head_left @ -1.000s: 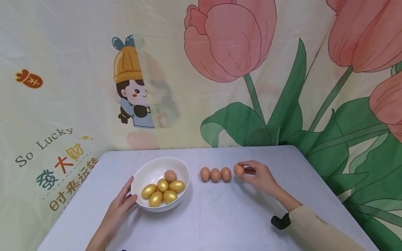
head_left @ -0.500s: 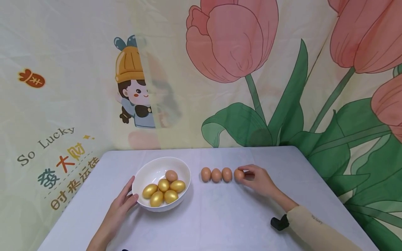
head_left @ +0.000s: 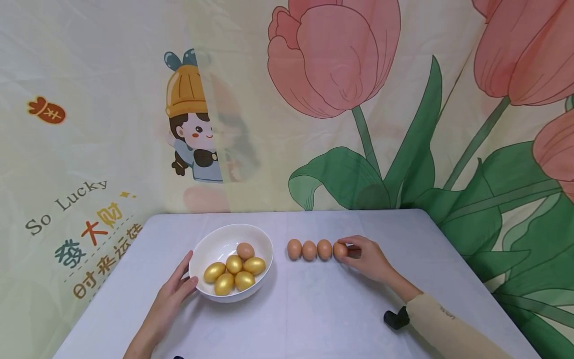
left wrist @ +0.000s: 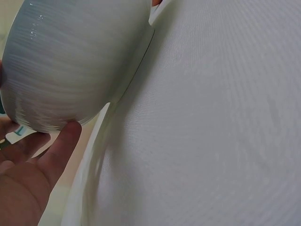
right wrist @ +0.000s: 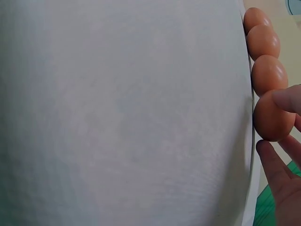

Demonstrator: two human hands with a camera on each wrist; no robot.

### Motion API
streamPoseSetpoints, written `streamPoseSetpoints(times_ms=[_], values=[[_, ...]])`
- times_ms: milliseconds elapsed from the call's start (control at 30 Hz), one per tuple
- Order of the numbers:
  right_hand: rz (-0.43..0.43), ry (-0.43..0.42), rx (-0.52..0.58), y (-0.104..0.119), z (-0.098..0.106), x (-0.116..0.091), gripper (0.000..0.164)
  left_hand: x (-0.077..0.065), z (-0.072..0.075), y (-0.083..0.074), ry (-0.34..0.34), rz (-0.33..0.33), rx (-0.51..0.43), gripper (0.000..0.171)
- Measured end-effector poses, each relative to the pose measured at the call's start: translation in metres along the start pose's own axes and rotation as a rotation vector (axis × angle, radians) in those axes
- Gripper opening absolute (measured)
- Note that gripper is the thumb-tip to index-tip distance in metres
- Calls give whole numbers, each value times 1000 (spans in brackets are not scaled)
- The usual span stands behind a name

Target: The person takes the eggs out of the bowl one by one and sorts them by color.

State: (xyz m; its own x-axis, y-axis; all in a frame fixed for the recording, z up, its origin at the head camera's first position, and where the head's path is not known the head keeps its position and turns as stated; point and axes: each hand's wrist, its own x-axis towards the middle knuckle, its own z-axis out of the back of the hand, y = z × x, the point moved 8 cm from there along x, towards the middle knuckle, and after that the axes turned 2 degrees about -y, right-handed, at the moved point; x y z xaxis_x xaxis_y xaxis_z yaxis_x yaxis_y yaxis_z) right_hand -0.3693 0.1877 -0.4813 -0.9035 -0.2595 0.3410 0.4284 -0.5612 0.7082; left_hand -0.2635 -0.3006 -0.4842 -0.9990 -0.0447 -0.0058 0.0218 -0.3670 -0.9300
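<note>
Four of my left hand's neighbours need no count: several gold eggs [head_left: 234,265] and one brown egg [head_left: 245,251] lie in a white bowl [head_left: 224,243]. My left hand [head_left: 169,291] rests against the bowl's left side, fingers extended along its outer wall; the left wrist view shows the fingertips touching the bowl [left wrist: 70,61]. To the right of the bowl, brown eggs [head_left: 309,251] stand upright in a row. My right hand [head_left: 368,258] pinches the rightmost brown egg [head_left: 339,251] between thumb and fingers. In the right wrist view this egg [right wrist: 273,117] is nearest, close beside its neighbour.
A white cloth covers the table [head_left: 309,319]. A printed curtain [head_left: 251,99] with tulips and lettering hangs right behind its far edge. A black strap piece [head_left: 395,319] shows at the right sleeve [head_left: 448,324].
My right hand has moved the egg it pinches down and left, closing the space to the row. The left hand stays on the bowl. The head view shifts slightly.
</note>
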Motion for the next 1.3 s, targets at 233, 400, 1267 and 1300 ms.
streamPoseSetpoints(times_ms=[233, 400, 1267, 1300], values=[[-3, 13, -9, -3, -3, 0, 45, 0, 1, 2, 4, 1, 15, 74], [7, 18, -4, -3, -3, 0, 45, -1, 2, 2, -5, -6, 35, 72], [-29, 75, -17, 1, -4, 0, 59, -2, 2, 0, -9, -11, 30, 72], [-30, 77, -18, 1, -4, 0, 60, -2, 3, 0, -8, -14, 27, 72]])
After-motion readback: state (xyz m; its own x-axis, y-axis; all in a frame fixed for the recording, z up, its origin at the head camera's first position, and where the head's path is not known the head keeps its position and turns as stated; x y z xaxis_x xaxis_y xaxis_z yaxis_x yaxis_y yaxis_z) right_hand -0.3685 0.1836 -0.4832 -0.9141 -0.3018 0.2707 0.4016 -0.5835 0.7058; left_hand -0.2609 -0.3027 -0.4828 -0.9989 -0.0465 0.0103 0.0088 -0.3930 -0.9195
